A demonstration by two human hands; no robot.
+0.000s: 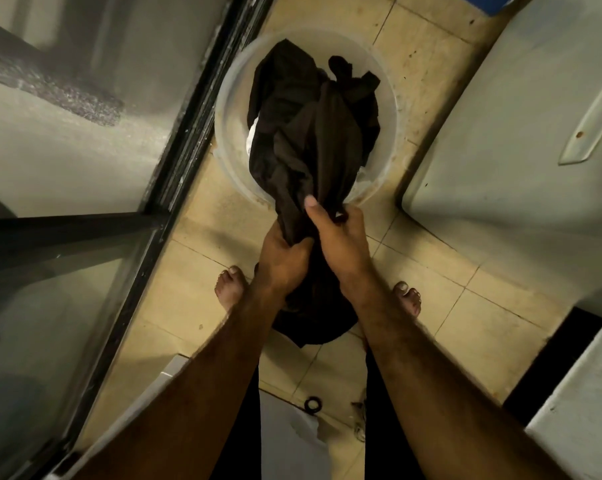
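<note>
We identify a floor (431, 71) of beige tiles with dark, stained joints. On it stands a round translucent basin (228, 109), just beside a dark metal door frame (192, 126) that runs along the left side. A piece of white cloth (252, 137) shows against the basin's left inner wall. On the right we locate a white appliance (500, 133) fitted with a long pale handle (591, 123). A second white unit (576, 393) stands lower right, separated from the first by a dark gap. A small black ring (313, 405) lies on the tiles, near a small metal fitting (360, 422).
</note>
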